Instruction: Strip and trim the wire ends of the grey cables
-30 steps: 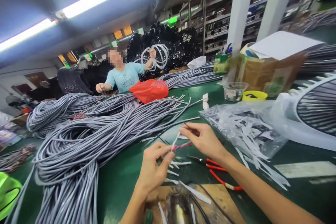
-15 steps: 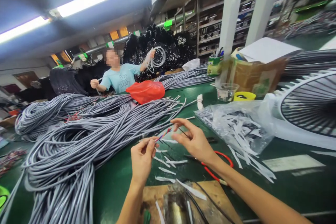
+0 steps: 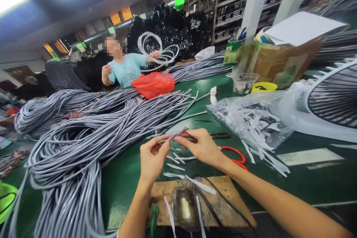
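Observation:
My left hand [image 3: 152, 156] pinches the stripped end of a grey cable, with its coloured inner wires [image 3: 178, 134] sticking out between my two hands. My right hand [image 3: 202, 147] pinches those coloured wires from the right side. Both hands hover over the green table [image 3: 128, 182], just beyond a wooden block [image 3: 223, 193] with a metal fixture. Red-handled cutters [image 3: 235, 155] lie behind my right wrist. White strips of stripped sheath [image 3: 173, 166] are scattered under my hands.
A big heap of grey cables [image 3: 83, 134] fills the left side. A clear bag of sheath scraps [image 3: 251, 117], a white fan [image 3: 331, 100], a cardboard box [image 3: 284, 59] and a red bag [image 3: 154, 83] stand beyond. A person in a light-blue shirt [image 3: 125, 70] coils white cable opposite.
My hands have come together: the right hand, open half a second ago, now pinches the coloured wires. The person opposite has raised a hand and spread the white coil.

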The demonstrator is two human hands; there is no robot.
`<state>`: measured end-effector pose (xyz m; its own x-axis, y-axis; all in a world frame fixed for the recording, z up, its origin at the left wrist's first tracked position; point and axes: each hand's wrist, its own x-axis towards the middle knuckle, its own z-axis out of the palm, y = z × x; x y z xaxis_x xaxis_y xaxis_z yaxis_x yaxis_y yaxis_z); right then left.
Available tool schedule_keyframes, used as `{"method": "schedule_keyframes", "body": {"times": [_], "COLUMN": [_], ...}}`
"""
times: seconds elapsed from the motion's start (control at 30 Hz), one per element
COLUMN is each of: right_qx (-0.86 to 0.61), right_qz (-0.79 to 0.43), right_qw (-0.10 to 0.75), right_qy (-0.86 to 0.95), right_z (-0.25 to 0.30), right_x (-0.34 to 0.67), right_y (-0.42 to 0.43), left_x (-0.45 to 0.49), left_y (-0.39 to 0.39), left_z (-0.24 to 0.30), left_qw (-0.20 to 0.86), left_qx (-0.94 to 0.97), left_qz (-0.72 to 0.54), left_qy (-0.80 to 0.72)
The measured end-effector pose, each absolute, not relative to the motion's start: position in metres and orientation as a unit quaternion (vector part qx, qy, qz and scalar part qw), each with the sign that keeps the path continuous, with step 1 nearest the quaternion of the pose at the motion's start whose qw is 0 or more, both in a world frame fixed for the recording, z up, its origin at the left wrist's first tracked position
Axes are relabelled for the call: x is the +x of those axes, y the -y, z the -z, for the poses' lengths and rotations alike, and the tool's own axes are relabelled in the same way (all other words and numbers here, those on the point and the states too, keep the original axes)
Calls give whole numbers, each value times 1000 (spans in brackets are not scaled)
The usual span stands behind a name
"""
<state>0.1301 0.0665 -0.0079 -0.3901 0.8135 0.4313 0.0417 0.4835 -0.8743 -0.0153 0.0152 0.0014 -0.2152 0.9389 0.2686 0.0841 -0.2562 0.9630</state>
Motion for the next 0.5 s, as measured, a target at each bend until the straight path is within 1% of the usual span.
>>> {"method": "schedule_keyframes", "body": {"times": [0.2,0.3,0.37,0.5], "right_qx": [-287,-264,-256,-250], "right_qz": [-462,-456,-420,-339], "right_qw": [438,434,453,487], "right_qy": [716,731,743,765], "right_z": [11,14,15,16], "right_x": [127,121,119,121], "right_y": [-65,-59,-54,-45], "left_x": [-18,-16,-15,-11], "left_y": [-18,-18,-17,-14], "left_z": [5,7,7,7], "left_qw": [409,412,370,235], "left_qx": [471,443,457,527], "left_qz": [-635,-659,-657,-613], "left_qy": [-455,-447,-472,-540]}}
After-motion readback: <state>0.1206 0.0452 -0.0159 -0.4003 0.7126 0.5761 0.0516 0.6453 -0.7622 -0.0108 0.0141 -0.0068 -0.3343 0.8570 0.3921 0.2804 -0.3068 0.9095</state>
